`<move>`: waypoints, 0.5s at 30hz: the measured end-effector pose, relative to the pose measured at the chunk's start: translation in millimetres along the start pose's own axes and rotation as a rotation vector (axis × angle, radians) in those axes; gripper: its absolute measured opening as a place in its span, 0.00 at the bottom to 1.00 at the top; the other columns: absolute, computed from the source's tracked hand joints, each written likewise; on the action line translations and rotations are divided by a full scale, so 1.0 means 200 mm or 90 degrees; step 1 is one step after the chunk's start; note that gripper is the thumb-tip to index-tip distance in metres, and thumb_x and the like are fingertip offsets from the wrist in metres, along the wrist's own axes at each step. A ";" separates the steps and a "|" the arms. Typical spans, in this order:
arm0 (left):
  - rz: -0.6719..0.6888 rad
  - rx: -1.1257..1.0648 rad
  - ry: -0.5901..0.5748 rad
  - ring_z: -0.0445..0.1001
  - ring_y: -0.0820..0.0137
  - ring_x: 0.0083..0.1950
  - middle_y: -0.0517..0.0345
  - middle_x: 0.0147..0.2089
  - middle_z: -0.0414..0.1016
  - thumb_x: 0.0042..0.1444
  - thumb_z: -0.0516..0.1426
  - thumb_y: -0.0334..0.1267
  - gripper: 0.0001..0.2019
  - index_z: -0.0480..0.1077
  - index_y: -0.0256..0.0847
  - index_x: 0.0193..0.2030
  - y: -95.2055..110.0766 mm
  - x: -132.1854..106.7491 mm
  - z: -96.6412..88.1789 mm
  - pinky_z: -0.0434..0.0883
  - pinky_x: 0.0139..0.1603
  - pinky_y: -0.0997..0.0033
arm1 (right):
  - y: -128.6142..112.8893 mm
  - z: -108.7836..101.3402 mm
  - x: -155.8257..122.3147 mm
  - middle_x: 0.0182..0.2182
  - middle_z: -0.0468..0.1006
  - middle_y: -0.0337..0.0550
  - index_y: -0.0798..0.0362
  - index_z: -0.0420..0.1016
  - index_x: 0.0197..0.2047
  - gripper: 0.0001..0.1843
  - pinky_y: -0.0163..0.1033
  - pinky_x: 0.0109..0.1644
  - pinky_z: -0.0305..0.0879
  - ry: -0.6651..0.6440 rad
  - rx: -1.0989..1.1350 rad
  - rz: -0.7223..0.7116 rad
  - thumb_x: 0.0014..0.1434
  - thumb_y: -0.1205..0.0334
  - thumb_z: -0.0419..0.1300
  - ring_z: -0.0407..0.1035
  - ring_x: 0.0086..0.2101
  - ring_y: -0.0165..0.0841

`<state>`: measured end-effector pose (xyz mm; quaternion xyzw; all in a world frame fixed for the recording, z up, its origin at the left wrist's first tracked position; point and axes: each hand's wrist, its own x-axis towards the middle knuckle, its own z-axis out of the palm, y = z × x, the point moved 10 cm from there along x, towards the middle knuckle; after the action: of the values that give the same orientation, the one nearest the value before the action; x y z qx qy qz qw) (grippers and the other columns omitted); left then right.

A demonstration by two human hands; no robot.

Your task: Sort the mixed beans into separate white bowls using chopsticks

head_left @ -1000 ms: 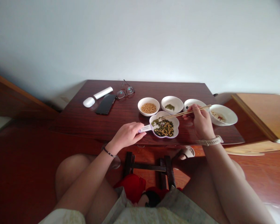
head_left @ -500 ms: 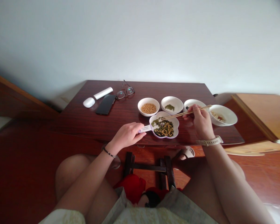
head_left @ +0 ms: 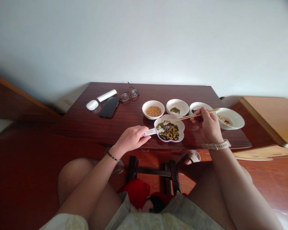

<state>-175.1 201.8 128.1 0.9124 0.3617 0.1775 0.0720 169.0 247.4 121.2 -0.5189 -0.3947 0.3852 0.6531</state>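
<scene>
My left hand (head_left: 133,138) is closed on the handle of a white and lilac flower-shaped dish (head_left: 181,126). Mixed beans (head_left: 169,132), green, black and yellow, lie in it. Chopsticks (head_left: 190,116) are held in my right hand (head_left: 208,125), their tips over the green beans at the dish's upper left. I cannot see anything pinched between the tips. Behind the dish stand a white bowl of yellow soybeans (head_left: 153,111) and one with a few green beans (head_left: 175,110). A third bowl (head_left: 200,104), partly hidden by my right hand, shows something black inside.
A larger white bowl (head_left: 237,119) with pale and reddish pieces stands at the table's right. Eyeglasses (head_left: 129,95), a black phone (head_left: 109,107) and a white wand-shaped device (head_left: 102,99) lie at the left. A wall (head_left: 144,41) rises behind the dark table (head_left: 124,118).
My right hand and the rear ends of the chopsticks have shifted slightly right. The tips stay over the green beans. My left hand keeps its hold on the dish's handle.
</scene>
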 end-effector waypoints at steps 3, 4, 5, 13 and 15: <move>0.002 0.007 -0.002 0.82 0.59 0.44 0.53 0.43 0.82 0.79 0.58 0.44 0.08 0.72 0.43 0.51 0.00 0.00 0.00 0.72 0.44 0.61 | 0.00 -0.03 0.02 0.34 0.79 0.40 0.46 0.78 0.35 0.26 0.36 0.26 0.76 0.004 0.032 0.006 0.60 0.32 0.76 0.74 0.28 0.32; 0.002 0.006 -0.001 0.82 0.59 0.44 0.53 0.43 0.82 0.79 0.58 0.44 0.08 0.71 0.43 0.50 0.00 0.00 0.00 0.72 0.43 0.62 | 0.00 -0.05 0.03 0.34 0.79 0.40 0.46 0.78 0.36 0.25 0.36 0.26 0.76 0.009 0.038 0.006 0.61 0.33 0.76 0.74 0.28 0.32; 0.001 0.005 0.000 0.82 0.60 0.44 0.53 0.43 0.82 0.79 0.58 0.44 0.08 0.71 0.43 0.50 0.01 0.00 0.00 0.72 0.43 0.62 | -0.01 -0.07 0.04 0.35 0.80 0.40 0.46 0.77 0.36 0.24 0.36 0.26 0.76 0.016 0.047 0.006 0.62 0.34 0.75 0.74 0.28 0.32; -0.004 0.003 -0.005 0.82 0.60 0.44 0.53 0.43 0.82 0.79 0.58 0.44 0.08 0.72 0.43 0.50 0.00 0.00 0.00 0.72 0.43 0.63 | -0.06 -0.23 0.05 0.35 0.79 0.37 0.47 0.77 0.35 0.20 0.36 0.29 0.77 0.044 0.113 -0.012 0.65 0.43 0.76 0.76 0.29 0.30; -0.005 0.005 -0.007 0.82 0.60 0.44 0.53 0.43 0.82 0.79 0.58 0.44 0.07 0.72 0.43 0.50 0.00 0.00 0.01 0.72 0.44 0.63 | -0.05 -0.22 0.04 0.34 0.79 0.37 0.47 0.77 0.35 0.22 0.34 0.26 0.76 0.048 0.092 -0.003 0.64 0.40 0.77 0.76 0.28 0.29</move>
<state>-174.5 202.8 126.9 0.9122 0.3656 0.1705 0.0714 213.7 235.3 126.0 -0.4838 -0.3425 0.3913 0.7039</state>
